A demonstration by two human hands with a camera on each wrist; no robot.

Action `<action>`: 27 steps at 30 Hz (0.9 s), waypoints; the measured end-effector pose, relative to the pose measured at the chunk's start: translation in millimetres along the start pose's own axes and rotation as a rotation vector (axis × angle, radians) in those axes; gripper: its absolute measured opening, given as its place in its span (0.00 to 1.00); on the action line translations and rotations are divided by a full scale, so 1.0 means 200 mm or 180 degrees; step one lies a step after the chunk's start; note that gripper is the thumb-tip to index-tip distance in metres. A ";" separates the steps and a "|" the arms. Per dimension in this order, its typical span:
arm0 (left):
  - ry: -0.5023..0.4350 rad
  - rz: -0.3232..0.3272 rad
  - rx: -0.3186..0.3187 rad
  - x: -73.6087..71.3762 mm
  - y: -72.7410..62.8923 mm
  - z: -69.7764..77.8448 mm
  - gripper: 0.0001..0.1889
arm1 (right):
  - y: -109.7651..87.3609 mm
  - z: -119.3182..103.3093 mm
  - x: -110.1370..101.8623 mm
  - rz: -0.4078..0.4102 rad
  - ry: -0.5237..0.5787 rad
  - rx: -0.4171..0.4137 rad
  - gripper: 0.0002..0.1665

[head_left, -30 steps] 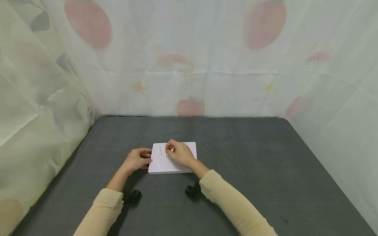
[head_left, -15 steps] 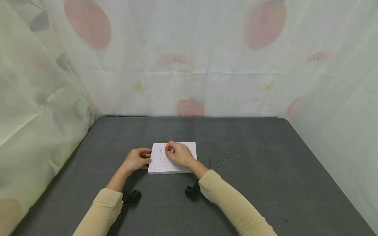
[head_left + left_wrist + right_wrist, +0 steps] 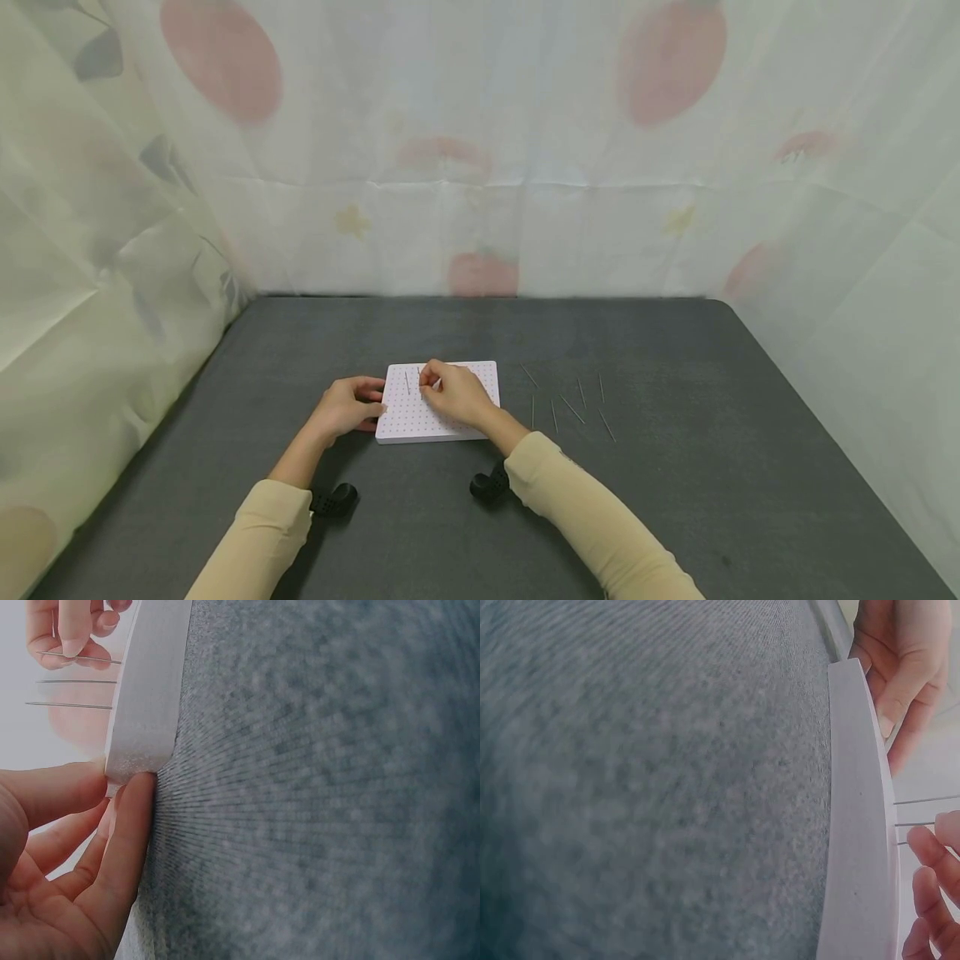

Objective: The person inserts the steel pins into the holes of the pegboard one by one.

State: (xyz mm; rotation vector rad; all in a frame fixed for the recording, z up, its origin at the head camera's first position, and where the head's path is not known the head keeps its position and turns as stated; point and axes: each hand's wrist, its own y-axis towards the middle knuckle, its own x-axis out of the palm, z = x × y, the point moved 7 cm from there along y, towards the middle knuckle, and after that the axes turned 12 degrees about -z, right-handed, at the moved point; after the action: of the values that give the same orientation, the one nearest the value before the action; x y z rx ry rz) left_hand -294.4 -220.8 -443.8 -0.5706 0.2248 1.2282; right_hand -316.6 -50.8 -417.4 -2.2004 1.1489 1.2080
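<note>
A white pegboard [image 3: 431, 423] with rows of small holes lies on the dark table. My left hand [image 3: 347, 407] grips its left side, thumb at the top edge and a finger against the side wall. Over the board's far part, my right hand [image 3: 459, 392] pinches a thin metal pin [image 3: 94, 658] between thumb and forefinger, its lower end at the board's surface. Two more thin pins stand upright in the board beside it, a nearer pin [image 3: 67, 705] and a middle pin [image 3: 75, 682] in the left wrist view. The right hand covers part of the board in the head view.
Several loose metal pins [image 3: 572, 410] are scattered on the dark table [image 3: 675, 500] to the right of the board. Patterned curtains [image 3: 570, 233] hang behind the table and along both sides. A black wrist device [image 3: 336, 498] sits by the left cuff, another black device [image 3: 489, 483] by the right.
</note>
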 end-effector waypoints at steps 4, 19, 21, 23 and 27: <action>0.0009 0.0022 -0.0001 0.00 0.00 0.00 0.25 | -0.01 0.00 -0.01 0.0026 -0.0005 -0.0022 0.02; 0.0029 0.0040 -0.0001 -0.01 -0.01 0.00 0.25 | -0.08 0.02 -0.14 -0.0003 -0.0114 -0.0229 0.04; 0.0037 0.0034 0.0002 0.00 -0.01 0.00 0.25 | -0.09 0.03 -0.16 -0.0009 -0.0147 -0.0234 0.04; 0.0045 0.0033 0.0001 0.00 0.00 0.00 0.26 | -0.11 0.04 -0.19 0.0001 -0.0164 -0.0251 0.05; 0.0062 0.0045 0.0002 0.00 0.00 0.00 0.26 | -0.14 0.06 -0.24 0.0041 -0.0182 -0.0333 0.05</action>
State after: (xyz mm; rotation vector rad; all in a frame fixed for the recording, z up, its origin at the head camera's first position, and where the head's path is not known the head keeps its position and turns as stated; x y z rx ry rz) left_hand -294.2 -221.1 -443.7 -0.5816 0.2461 1.2365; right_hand -313.6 -3.5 -386.0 -2.2215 1.1019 1.3561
